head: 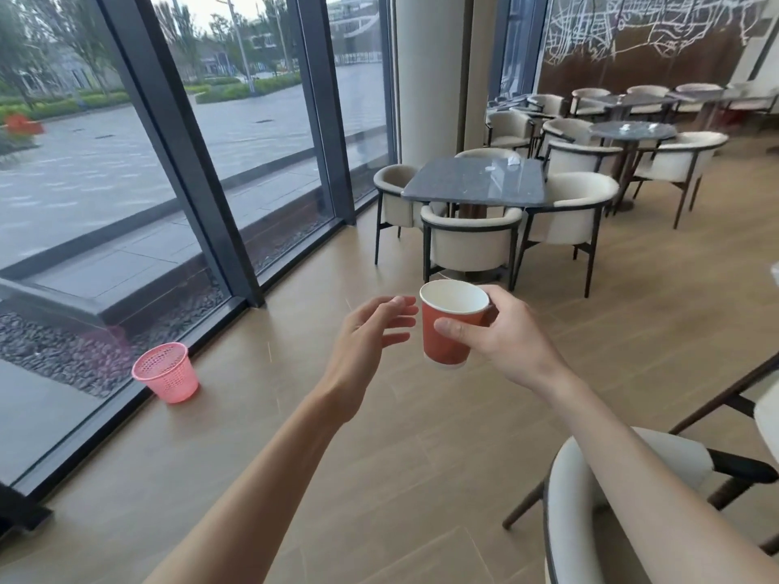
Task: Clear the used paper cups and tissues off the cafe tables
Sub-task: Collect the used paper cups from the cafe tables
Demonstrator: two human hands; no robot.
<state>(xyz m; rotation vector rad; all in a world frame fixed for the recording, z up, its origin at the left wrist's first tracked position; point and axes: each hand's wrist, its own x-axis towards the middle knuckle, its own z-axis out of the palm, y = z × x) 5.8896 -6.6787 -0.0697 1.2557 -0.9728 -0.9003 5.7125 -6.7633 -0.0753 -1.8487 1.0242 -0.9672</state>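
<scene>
Wooden cafe floor [379, 457] lies below a red paper cup [449, 330] gripped upright between right hand [512, 335] thumb and fingers, left hand [366, 335] loosely open just beside it.

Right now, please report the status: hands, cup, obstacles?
Right hand grips red paper cup. Left hand open beside it. Pink bin on floor by window, path unobstructed.

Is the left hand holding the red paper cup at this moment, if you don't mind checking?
No, the red paper cup is held by the right hand; the left hand is open beside it.
</scene>
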